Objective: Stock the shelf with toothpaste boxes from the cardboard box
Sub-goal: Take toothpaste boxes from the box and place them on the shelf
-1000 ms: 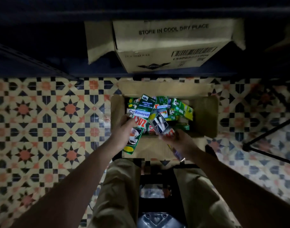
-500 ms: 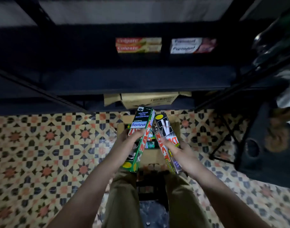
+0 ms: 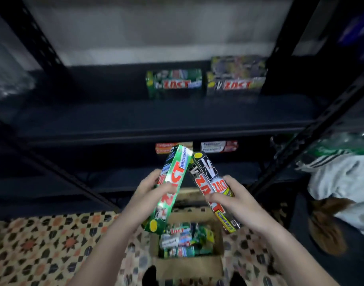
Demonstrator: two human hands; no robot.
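Observation:
My left hand point(image 3: 150, 191) grips a green toothpaste box point(image 3: 173, 182), held tilted up and to the right. My right hand point(image 3: 232, 198) grips a black toothpaste box point(image 3: 208, 178), tilted up and to the left. The two boxes' top ends nearly meet in front of the dark metal shelf point(image 3: 156, 118). Below my hands, the open cardboard box point(image 3: 189, 265) on the floor holds several more toothpaste boxes. A green stack point(image 3: 175, 83) and a black stack point(image 3: 237, 79) of the same brand stand at the back right of the upper shelf board.
Red toothpaste boxes point(image 3: 163, 147) and white toothpaste boxes point(image 3: 219, 146) lie on the lower shelf board. Black shelf posts point(image 3: 296, 147) stand to the right, with a white cloth bundle point(image 3: 342, 178) beside them. Patterned tiles point(image 3: 42, 244) cover the floor.
Both hands have lifted their boxes out of the cardboard box and up toward the shelf. My view has tilted upward, so the upper shelf board with its stacks has come into sight.

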